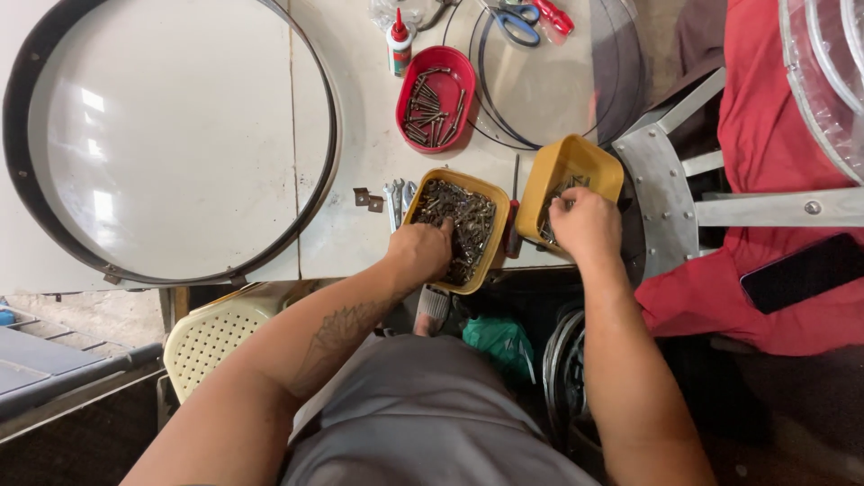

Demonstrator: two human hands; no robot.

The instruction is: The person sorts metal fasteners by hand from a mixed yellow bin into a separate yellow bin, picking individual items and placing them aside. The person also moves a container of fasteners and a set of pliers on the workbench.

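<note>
My left hand (pixel 421 249) reaches into a yellow square tub (pixel 490 236) full of dark screws (pixel 463 214), its fingers curled down among them. My right hand (pixel 585 225) sits in a second yellow tub (pixel 560 160), tilted at the table edge, fingers bent over the few screws inside. What either hand grips is hidden under the fingers. A red oval tray (pixel 468 72) holding several long bolts lies farther back.
A large round white panel with a dark metal rim (pixel 328 117) covers the left of the table. Small wrenches (pixel 396 193), a glue bottle (pixel 399 40), blue scissors (pixel 515 22), a red screwdriver (pixel 513 225). Red cloth (pixel 765 108) and a dark phone (pixel 801 270) at right.
</note>
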